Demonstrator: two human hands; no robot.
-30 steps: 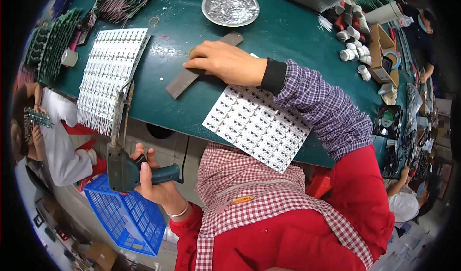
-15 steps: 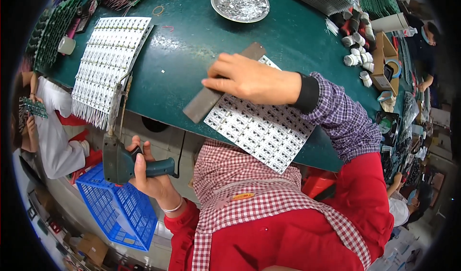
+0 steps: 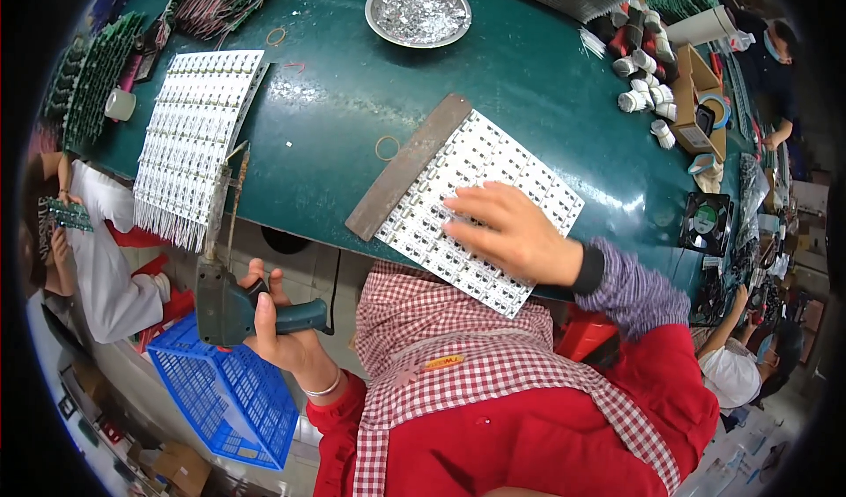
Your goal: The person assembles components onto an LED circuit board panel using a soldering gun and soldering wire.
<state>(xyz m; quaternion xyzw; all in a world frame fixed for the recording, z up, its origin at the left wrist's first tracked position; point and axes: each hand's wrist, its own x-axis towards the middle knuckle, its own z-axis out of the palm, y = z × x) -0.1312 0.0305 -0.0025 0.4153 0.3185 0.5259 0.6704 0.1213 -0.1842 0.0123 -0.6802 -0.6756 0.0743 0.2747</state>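
My left hand (image 3: 289, 343) is wrapped round the handle of a dark green soldering gun (image 3: 211, 299). The gun points upward, its long thin tip beside a stack of white circuit board panels (image 3: 194, 114) with white wires hanging off the table's edge. My right hand (image 3: 507, 233) lies with fingers stretched out on another white circuit board panel (image 3: 493, 153), dotted with rows of small dark parts. A flat grey-brown bar (image 3: 412, 164) lies along that panel's left edge. The panel's lower corner juts over the table edge toward my checked apron.
A metal bowl (image 3: 419, 12) of silvery bits stands at the back. Bundled wires (image 3: 648, 78) and a cardboard box (image 3: 696, 100) sit at the right. Below the left table edge is a blue plastic crate (image 3: 225, 391). Other people work at both sides. A rubber band (image 3: 387, 149) lies beside the bar.
My right hand has left the bar and moved down and right onto the panel. The bar now lies along the panel's left edge. My left hand still holds the soldering gun.
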